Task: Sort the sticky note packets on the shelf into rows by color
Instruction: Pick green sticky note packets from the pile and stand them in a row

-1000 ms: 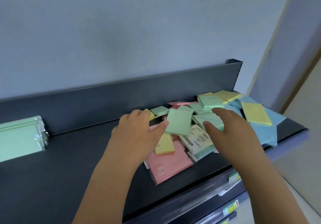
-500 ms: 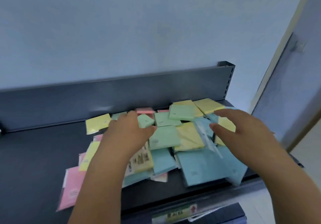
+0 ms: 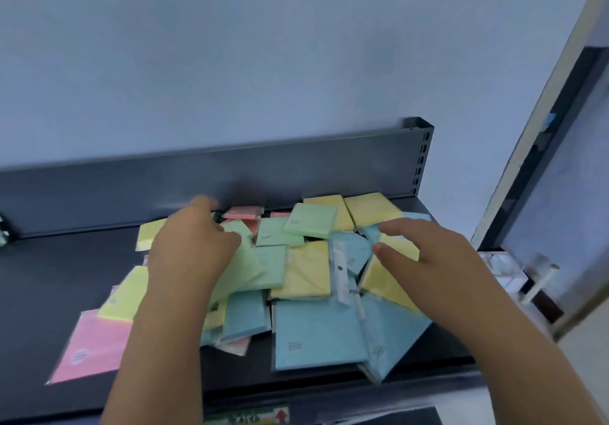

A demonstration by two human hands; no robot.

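Packets (image 3: 306, 269) now fanned wider, still mixed; left hand (image 3: 194, 250) fingers curl over greens (image 3: 267, 266), grip unclear, right hand (image 3: 428, 259) fingers spread above yellow (image 3: 385, 279).

Premises appear to be a retail shop, probably a stationery aisle. Evidence: a dark metal display shelf (image 3: 66, 276) with a raised back panel (image 3: 296, 167) and a slotted upright (image 3: 422, 160) of the store-fixture type; a printed label strip (image 3: 253, 417) on the shelf's front edge, text unreadable; sticky note packets (image 3: 316, 332) in clear sealed wrappers, as sold. A plain wall (image 3: 263, 45) stands behind, a door frame (image 3: 543, 127) at right.
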